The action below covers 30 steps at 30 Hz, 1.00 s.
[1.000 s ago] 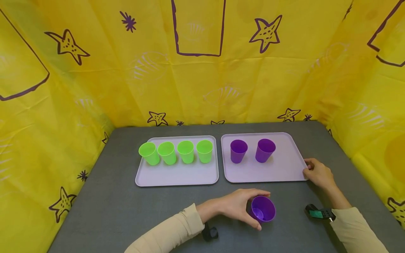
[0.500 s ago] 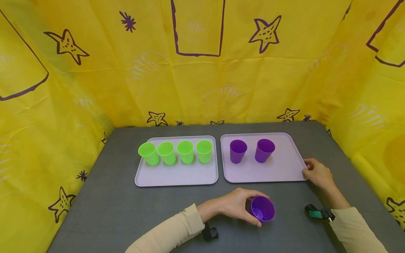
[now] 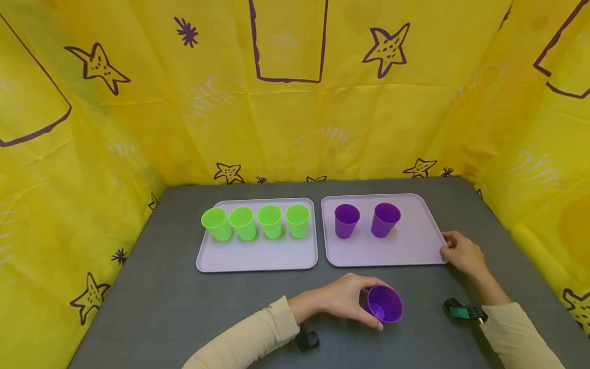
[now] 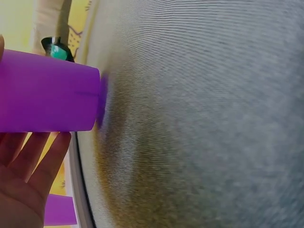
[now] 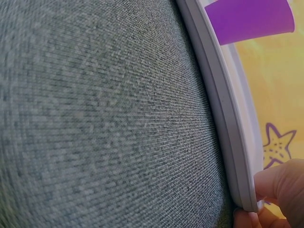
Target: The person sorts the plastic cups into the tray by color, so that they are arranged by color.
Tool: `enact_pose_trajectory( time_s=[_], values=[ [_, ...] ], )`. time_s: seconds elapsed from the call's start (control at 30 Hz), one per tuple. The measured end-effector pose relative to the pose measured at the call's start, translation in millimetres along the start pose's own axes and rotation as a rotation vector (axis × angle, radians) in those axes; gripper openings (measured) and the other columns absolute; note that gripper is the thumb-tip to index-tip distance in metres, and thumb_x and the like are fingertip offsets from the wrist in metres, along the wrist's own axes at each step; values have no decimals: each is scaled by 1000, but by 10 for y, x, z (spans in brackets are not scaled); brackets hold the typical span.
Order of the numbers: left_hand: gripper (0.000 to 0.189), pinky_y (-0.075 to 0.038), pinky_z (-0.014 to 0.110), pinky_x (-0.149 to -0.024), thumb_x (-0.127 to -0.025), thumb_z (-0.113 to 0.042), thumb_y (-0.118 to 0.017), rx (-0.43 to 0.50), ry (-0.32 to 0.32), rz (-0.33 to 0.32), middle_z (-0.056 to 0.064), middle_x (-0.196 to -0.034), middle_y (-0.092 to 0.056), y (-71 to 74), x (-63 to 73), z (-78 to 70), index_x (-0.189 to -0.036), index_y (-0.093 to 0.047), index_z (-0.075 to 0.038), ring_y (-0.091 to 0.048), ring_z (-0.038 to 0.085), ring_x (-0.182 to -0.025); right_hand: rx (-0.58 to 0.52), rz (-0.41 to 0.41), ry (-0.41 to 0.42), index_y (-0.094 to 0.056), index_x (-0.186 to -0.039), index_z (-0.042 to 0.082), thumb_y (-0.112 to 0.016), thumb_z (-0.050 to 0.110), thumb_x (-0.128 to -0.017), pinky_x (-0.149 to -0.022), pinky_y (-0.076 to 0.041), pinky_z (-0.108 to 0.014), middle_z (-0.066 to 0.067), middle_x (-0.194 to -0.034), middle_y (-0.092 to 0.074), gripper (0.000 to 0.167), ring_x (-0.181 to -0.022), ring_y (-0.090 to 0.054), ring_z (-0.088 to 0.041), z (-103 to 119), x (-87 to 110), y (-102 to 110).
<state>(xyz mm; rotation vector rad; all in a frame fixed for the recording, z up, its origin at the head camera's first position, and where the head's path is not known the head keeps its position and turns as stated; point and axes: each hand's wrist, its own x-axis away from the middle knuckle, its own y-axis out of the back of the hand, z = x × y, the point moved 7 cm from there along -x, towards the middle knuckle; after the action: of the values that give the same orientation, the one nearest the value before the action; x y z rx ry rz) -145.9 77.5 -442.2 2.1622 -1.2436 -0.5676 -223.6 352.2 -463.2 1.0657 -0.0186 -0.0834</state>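
Near the front of the table, my left hand (image 3: pixel 345 300) grips a purple cup (image 3: pixel 386 305) between thumb and fingers, its mouth facing up. In the left wrist view, the base of this purple cup (image 4: pixel 52 92) is at or just above the table; I cannot tell if it touches. My right hand (image 3: pixel 464 253) pinches the front right corner of the right pale tray (image 3: pixel 415 248). The right wrist view shows the thumb (image 5: pixel 270 183) on the rim and fingers underneath. Two more purple cups, a left one (image 3: pixel 346 221) and a right one (image 3: pixel 385 220), stand upright on that tray.
Left of it lies a second pale tray (image 3: pixel 258 259) with several green cups (image 3: pixel 270 223) in a row. Both trays rest on the dark grey table (image 3: pixel 152 302). A yellow patterned cloth (image 3: pixel 286 118) hangs behind and at both sides.
My left hand and its purple cup have shifted very slightly to the right in the last half second. My right hand, the trays and the other cups stay where they were.
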Motion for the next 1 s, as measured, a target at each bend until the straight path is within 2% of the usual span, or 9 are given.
enact_pose_trajectory(
  time_s=[0.3,0.57,0.77,1.0],
  values=[
    [66,-42,2,-81,-68,-30,-80,22,-28,-46,-7,-110,-63,67,-98,-67,-125,-51,-17,-55,-6,-97,-4,-8,3,-52,-114,-8,-53,12,-80,-56,-34,-29,-17,-83,-59,39,-70,-52,-27,-26,1,-18],
    [66,-43,3,-81,-67,-30,-81,17,-31,-70,-7,-112,-62,147,-288,-141,-125,-51,-15,-53,-7,-98,-2,-6,-4,-52,-115,-7,-51,13,-79,-57,-36,-35,-19,-87,-59,41,-74,-54,-31,-39,-8,-17],
    [65,-45,5,-81,-67,-32,-80,12,-2,-137,-8,-112,-61,277,-484,-158,-124,-52,-16,-54,-7,-97,1,-12,-6,-52,-115,-6,-50,13,-78,-57,-35,-33,-18,-87,-59,42,-74,-54,-30,-40,-11,-10],
    [65,-47,8,-81,-69,-38,-78,23,77,-200,-11,-113,-60,381,-682,-132,-126,-52,-20,-56,-4,-99,7,-23,2,-53,-114,-6,-53,13,-78,-56,-34,-30,-14,-83,-59,40,-72,-53,-26,-34,-6,-9]
  ],
)
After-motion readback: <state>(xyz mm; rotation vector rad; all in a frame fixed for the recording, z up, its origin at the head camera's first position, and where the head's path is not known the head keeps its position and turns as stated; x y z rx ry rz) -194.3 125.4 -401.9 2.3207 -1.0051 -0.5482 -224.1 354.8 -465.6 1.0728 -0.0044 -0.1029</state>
